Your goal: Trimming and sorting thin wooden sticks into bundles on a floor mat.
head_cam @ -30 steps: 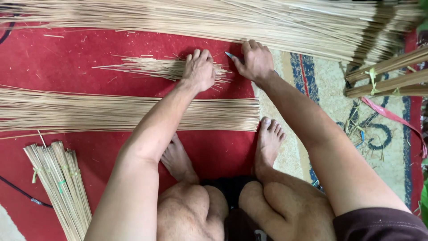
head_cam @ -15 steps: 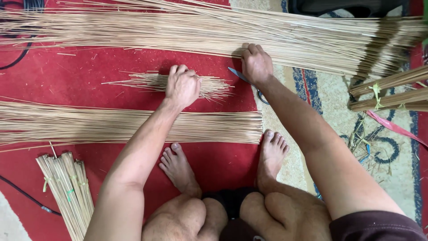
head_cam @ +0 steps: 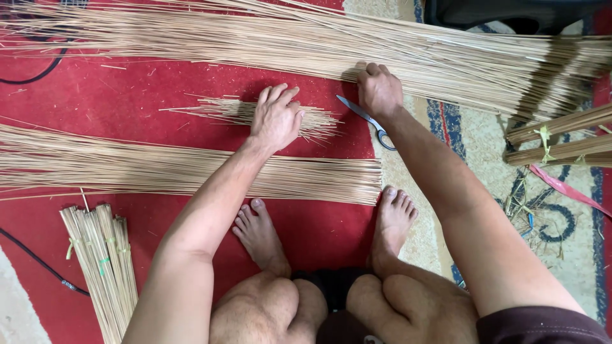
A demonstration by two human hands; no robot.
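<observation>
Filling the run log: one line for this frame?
left hand: flat on small stick pile | right hand: on long stick heap | scissors: on red mat, beside right wrist | feet: bare, at near stick row

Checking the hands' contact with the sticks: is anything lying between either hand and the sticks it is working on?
Nothing visible. The left hand rests flat on the small pile of thin sticks, and the right hand presses on the edge of the long stick layer. The scissors lie on the red mat beside the right wrist, under neither hand.
</observation>
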